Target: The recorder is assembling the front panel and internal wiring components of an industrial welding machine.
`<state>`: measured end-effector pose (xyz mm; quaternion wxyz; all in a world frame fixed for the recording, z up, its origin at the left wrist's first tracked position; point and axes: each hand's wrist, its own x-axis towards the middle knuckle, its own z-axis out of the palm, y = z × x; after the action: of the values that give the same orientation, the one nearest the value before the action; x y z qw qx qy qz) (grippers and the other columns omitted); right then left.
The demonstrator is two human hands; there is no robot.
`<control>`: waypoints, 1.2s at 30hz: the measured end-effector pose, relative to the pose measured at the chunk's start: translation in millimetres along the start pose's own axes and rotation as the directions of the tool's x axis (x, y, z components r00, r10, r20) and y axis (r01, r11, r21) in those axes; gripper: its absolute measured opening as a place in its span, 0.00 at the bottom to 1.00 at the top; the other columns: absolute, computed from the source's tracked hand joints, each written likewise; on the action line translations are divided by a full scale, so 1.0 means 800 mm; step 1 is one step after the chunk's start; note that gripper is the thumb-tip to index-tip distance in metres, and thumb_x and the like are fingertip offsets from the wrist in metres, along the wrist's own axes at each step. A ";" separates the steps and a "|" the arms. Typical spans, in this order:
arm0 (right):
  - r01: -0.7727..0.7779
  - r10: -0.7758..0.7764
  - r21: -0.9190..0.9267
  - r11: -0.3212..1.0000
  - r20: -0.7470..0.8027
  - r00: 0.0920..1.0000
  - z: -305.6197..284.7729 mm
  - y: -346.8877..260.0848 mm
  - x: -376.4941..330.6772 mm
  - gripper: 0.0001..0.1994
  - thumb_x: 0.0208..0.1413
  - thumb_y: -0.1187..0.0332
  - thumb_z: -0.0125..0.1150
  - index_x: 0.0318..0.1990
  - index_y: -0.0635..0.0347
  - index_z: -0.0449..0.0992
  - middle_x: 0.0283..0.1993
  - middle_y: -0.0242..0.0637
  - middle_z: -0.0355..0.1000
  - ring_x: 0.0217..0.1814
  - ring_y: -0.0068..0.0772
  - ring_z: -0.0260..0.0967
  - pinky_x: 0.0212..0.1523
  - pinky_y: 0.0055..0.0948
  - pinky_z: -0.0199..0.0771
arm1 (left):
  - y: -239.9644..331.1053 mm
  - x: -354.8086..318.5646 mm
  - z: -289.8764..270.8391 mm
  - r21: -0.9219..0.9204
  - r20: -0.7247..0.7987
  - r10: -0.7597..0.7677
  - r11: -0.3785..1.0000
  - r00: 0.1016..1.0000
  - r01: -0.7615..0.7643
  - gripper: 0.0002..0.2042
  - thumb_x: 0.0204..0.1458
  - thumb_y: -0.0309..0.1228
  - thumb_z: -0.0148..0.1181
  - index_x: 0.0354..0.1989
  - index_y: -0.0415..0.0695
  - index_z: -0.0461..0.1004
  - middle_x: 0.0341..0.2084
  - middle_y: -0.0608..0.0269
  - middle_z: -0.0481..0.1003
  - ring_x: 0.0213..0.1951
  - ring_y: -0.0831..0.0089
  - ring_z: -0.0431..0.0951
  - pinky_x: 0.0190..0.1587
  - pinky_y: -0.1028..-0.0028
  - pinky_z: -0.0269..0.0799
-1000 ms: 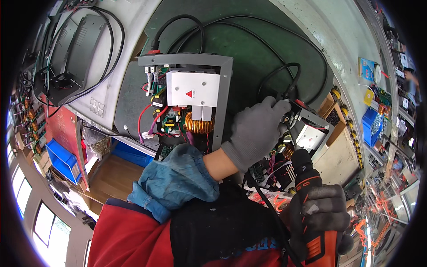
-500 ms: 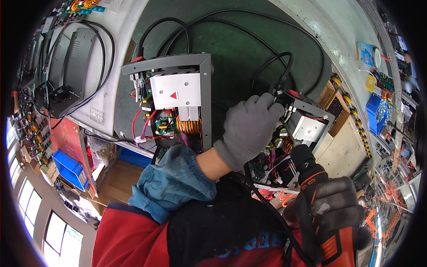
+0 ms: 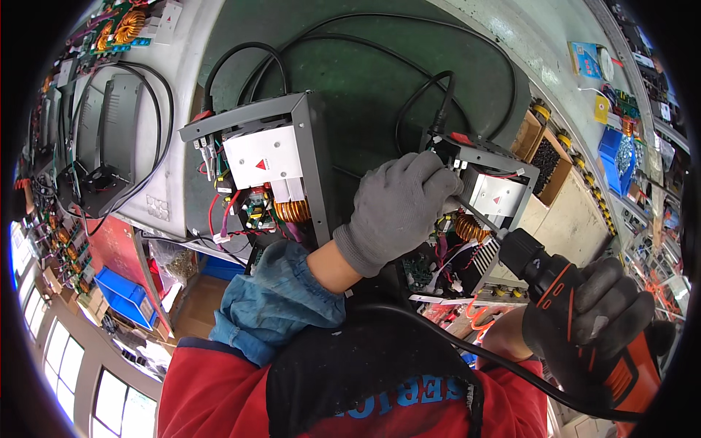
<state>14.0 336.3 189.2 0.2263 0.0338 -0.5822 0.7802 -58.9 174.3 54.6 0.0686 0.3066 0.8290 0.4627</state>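
My right hand (image 3: pixel 595 306), in a dark work glove, is wrapped round an orange and black power screwdriver (image 3: pixel 562 281). Its long thin bit (image 3: pixel 478 214) points up and left to the fingertips of my left hand (image 3: pixel 401 204). That hand wears a grey glove, and its fingers are pinched together at the near side of the right-hand electronics unit (image 3: pixel 504 193). Whatever lies between them is hidden. The unit has a dark metal frame, a white plate, a copper-wound coil (image 3: pixel 467 228) and loose wires. A similar unit (image 3: pixel 263 160) stands to the left of my left hand.
Black cables (image 3: pixel 409 45) loop over the green mat (image 3: pixel 365 95). An open box of small dark screws (image 3: pixel 546 164) stands beyond the right-hand unit. A blue bin (image 3: pixel 617 160) is farther right. At the left lie a dark metal housing (image 3: pixel 109 124) and another blue bin (image 3: pixel 124 296).
The screwdriver has swung out to the right, and its bit now shows, reaching my left fingertips. My left hand has shifted slightly left. Both units sit a little more to the left in view.
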 end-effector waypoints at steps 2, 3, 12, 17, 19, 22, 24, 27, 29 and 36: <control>-0.073 0.070 0.067 0.995 0.054 0.996 -0.006 -0.002 0.004 0.25 0.37 0.52 0.76 0.26 0.51 0.61 0.22 0.25 0.56 0.24 0.18 0.50 0.22 0.19 0.51 | 0.001 0.001 -0.002 -0.043 -0.012 0.039 0.998 0.999 -0.039 0.13 0.37 0.40 0.64 0.31 0.50 0.74 0.25 0.67 0.69 0.28 0.66 0.74 0.28 0.69 0.69; -0.071 0.063 0.077 0.995 0.092 0.994 -0.008 -0.002 0.005 0.26 0.37 0.51 0.76 0.27 0.51 0.61 0.22 0.25 0.57 0.25 0.19 0.51 0.22 0.19 0.51 | 0.001 0.001 -0.003 -0.044 -0.007 0.041 0.998 0.999 -0.042 0.13 0.37 0.40 0.64 0.31 0.50 0.74 0.25 0.67 0.69 0.28 0.66 0.74 0.28 0.69 0.69; -0.064 0.085 -0.129 0.990 0.164 0.983 -0.019 0.005 -0.004 0.23 0.41 0.52 0.73 0.30 0.53 0.62 0.29 0.30 0.63 0.30 0.23 0.57 0.27 0.19 0.61 | 0.002 -0.013 -0.012 0.053 0.047 -0.325 0.945 0.945 0.322 0.09 0.40 0.29 0.65 0.31 0.50 0.75 0.28 0.64 0.70 0.30 0.63 0.75 0.30 0.66 0.72; -0.120 0.163 -0.187 0.975 0.238 0.957 -0.014 0.016 -0.003 0.20 0.47 0.55 0.68 0.32 0.55 0.62 0.33 0.33 0.64 0.31 0.25 0.59 0.28 0.18 0.63 | 0.004 -0.015 -0.008 0.214 0.254 -0.425 0.901 0.869 0.378 0.10 0.41 0.34 0.65 0.33 0.50 0.76 0.32 0.64 0.69 0.36 0.64 0.75 0.34 0.63 0.73; -0.117 0.171 -0.220 0.968 0.248 0.953 -0.009 0.021 -0.003 0.20 0.47 0.55 0.68 0.32 0.55 0.62 0.32 0.33 0.65 0.31 0.26 0.59 0.28 0.19 0.63 | 0.004 -0.015 -0.009 0.246 0.286 -0.444 0.891 0.849 0.382 0.10 0.41 0.35 0.65 0.32 0.49 0.76 0.33 0.64 0.69 0.37 0.64 0.74 0.36 0.63 0.72; -0.096 0.168 -0.274 0.957 0.256 0.952 0.001 0.025 -0.005 0.19 0.47 0.56 0.68 0.32 0.56 0.62 0.32 0.34 0.65 0.30 0.27 0.60 0.28 0.20 0.64 | 0.004 -0.013 -0.007 0.288 0.318 -0.444 0.887 0.838 0.361 0.10 0.41 0.36 0.64 0.31 0.47 0.77 0.34 0.63 0.68 0.38 0.64 0.73 0.38 0.64 0.71; -0.077 0.164 -0.319 0.945 0.254 0.953 0.007 0.027 -0.007 0.19 0.47 0.57 0.68 0.32 0.56 0.63 0.31 0.34 0.65 0.30 0.27 0.61 0.28 0.21 0.65 | 0.004 -0.013 -0.005 0.305 0.327 -0.445 0.885 0.834 0.352 0.09 0.41 0.35 0.64 0.30 0.46 0.77 0.34 0.62 0.68 0.38 0.64 0.72 0.39 0.64 0.71; -0.066 0.170 -0.381 0.922 0.248 0.954 0.015 0.029 -0.010 0.18 0.47 0.58 0.68 0.33 0.56 0.63 0.31 0.35 0.65 0.29 0.28 0.61 0.27 0.22 0.66 | 0.005 -0.013 0.000 0.336 0.335 -0.457 0.875 0.824 0.348 0.09 0.41 0.36 0.64 0.28 0.46 0.77 0.35 0.63 0.67 0.38 0.65 0.72 0.38 0.65 0.70; -0.058 0.165 -0.398 0.916 0.239 0.957 0.018 0.031 -0.011 0.18 0.47 0.59 0.68 0.33 0.57 0.63 0.31 0.35 0.66 0.29 0.29 0.62 0.27 0.23 0.67 | 0.005 -0.014 0.003 0.379 0.306 -0.439 0.870 0.845 0.315 0.08 0.41 0.36 0.64 0.28 0.46 0.77 0.35 0.63 0.66 0.38 0.66 0.71 0.38 0.65 0.70; -0.048 0.136 -0.348 0.936 0.234 0.963 0.012 0.027 0.005 0.17 0.48 0.61 0.67 0.34 0.58 0.64 0.30 0.36 0.66 0.28 0.31 0.64 0.27 0.26 0.69 | 0.003 -0.017 0.017 0.420 0.274 -0.418 0.862 0.866 0.283 0.08 0.39 0.36 0.64 0.27 0.47 0.76 0.34 0.64 0.65 0.39 0.67 0.70 0.39 0.66 0.67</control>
<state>-0.1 323.7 174.3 0.1152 0.0665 -0.7328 0.6674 -41.8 177.4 46.9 0.2433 0.2336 0.9162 0.2162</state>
